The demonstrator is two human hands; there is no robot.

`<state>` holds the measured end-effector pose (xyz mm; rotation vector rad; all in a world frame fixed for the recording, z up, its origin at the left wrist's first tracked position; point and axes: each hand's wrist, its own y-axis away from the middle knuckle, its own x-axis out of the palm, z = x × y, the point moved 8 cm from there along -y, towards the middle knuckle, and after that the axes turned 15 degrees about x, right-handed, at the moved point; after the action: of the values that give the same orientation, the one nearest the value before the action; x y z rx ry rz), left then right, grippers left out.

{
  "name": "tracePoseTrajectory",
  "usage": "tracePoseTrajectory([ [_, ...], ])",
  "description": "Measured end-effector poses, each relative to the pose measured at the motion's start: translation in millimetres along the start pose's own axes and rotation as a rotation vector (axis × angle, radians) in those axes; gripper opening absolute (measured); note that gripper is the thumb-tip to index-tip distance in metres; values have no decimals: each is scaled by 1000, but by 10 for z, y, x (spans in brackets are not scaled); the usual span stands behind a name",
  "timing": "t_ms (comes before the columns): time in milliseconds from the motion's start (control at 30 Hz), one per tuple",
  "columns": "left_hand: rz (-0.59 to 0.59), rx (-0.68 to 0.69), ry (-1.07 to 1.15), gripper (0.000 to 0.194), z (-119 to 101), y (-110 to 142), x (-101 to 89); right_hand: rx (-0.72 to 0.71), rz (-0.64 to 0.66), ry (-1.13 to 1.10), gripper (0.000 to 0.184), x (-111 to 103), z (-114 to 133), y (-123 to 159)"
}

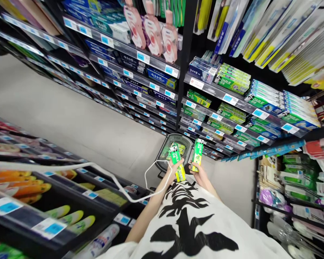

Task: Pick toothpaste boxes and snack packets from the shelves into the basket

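Each of my hands grips a green and yellow Darlie toothpaste box. My left hand (173,169) is closed around one toothpaste box (176,157), which is tilted over the basket. In my right hand (199,173) a second toothpaste box (198,153) stands nearly upright, pinched near its lower end. Beneath and beyond them is a dark grey shopping basket (190,141). More green and yellow boxes (181,148) lie inside it, partly hidden by the left box.
Toothpaste shelves (210,90) rise in front, with green Darlie boxes (233,81) and hanging toothbrush packs (275,39). Pink mouthwash bottles (153,34) stand to the left of the upright. A white cable (116,183) loops across the left. Grey floor (78,118) runs between shelf rows.
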<state>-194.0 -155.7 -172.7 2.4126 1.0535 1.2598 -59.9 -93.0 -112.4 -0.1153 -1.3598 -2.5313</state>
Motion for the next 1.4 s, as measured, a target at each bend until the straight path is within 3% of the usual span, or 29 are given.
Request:
tracePoseTrajectory([
  [100, 38, 24, -53, 46, -32, 26, 7, 51, 75, 34, 38, 46, -7, -19],
  [167, 53, 20, -53, 46, -35, 36, 9, 98, 130, 37, 49, 65, -18, -52],
  [333, 69, -9, -41, 56, -17, 42, 25, 120, 212, 98, 57, 44, -36, -129],
  [500, 77, -23, -12, 64, 5, 41, 48, 153, 198, 162, 61, 6, -145, -166],
  [700, 12, -19, 17, 65, -13, 48, 7, 88, 26, 197, 52, -87, -133, -172],
  [833, 15, -14, 28, 65, -50, 58, 32, 73, 1, 256, 49, -116, -87, -150],
  [1100, 21, -60, 64, 65, -125, 108, 62, -95, 108, 412, 51, 42, 62, -72],
  [1200, 64, -85, 106, 64, -169, 133, 115, -64, 144, 477, 49, 54, 101, -43],
  [1400, 27, -113, 139, 63, -128, 114, 100, 0, 225, 571, 54, 52, 154, -85],
])
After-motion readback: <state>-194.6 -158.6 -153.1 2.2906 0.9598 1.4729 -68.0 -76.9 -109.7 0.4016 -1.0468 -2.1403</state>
